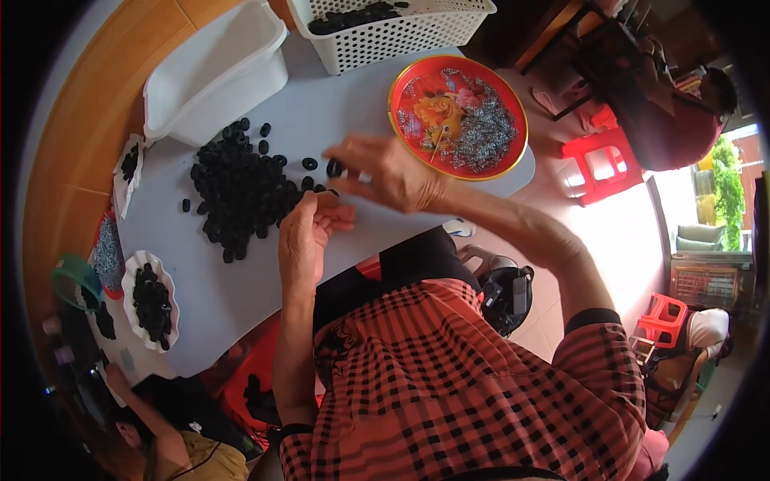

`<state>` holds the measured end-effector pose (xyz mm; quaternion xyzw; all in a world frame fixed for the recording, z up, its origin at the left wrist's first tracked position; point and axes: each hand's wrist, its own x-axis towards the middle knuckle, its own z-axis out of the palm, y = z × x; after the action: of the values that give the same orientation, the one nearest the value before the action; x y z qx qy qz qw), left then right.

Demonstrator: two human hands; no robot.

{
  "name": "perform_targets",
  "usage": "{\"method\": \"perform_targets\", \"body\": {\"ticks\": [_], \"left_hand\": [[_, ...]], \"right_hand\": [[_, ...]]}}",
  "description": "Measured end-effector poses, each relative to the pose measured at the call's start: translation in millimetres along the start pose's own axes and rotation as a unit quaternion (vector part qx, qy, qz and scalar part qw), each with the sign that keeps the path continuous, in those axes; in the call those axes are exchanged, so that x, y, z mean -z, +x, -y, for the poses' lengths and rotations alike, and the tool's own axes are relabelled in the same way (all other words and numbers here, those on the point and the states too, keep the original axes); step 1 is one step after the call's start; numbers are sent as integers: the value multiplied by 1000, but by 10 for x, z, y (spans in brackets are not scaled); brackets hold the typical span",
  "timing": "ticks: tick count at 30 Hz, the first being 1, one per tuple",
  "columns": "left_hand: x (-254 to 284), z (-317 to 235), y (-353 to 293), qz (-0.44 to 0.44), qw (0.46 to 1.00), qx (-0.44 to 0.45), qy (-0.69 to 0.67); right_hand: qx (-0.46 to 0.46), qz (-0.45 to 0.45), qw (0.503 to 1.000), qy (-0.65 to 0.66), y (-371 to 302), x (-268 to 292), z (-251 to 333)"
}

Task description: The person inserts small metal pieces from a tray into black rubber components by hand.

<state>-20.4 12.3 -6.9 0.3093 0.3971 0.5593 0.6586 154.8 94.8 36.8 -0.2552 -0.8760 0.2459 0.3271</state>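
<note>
A heap of small black ring-shaped pieces (pixel 241 188) lies on the grey table, with a few loose ones at its right edge. My left hand (pixel 303 236) is beside the heap's near right edge, palm partly up, its fingers loosely bent and apart. Just beyond it, my right hand (pixel 389 170) reaches across from the right, slightly blurred. Its thumb and fingers are spread around a black ring (pixel 335 168), with no clear grip on it. To the right, a round red flowered tray (pixel 433 108) holds many small silvery metal parts and a thin stick.
A white bin (pixel 212 76) and a perforated white basket (pixel 401 40) with black pieces stand at the back. At left are a scalloped white dish (pixel 170 297) of black pieces and a green-rimmed container (pixel 68 276). Other people sit at lower left and upper right, near red stools (pixel 601 164).
</note>
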Motion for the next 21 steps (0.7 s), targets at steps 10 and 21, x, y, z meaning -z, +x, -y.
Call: {"method": "perform_targets", "body": {"ticks": [10,21], "left_hand": [[3,-26,-165,-20,998,-53,23],[43,-47,-235,-40,998,-47,30]], "right_hand": [[109,-185,928,-303,1147,931,-606],[97,124,982,-106,923,-486,-426]]}}
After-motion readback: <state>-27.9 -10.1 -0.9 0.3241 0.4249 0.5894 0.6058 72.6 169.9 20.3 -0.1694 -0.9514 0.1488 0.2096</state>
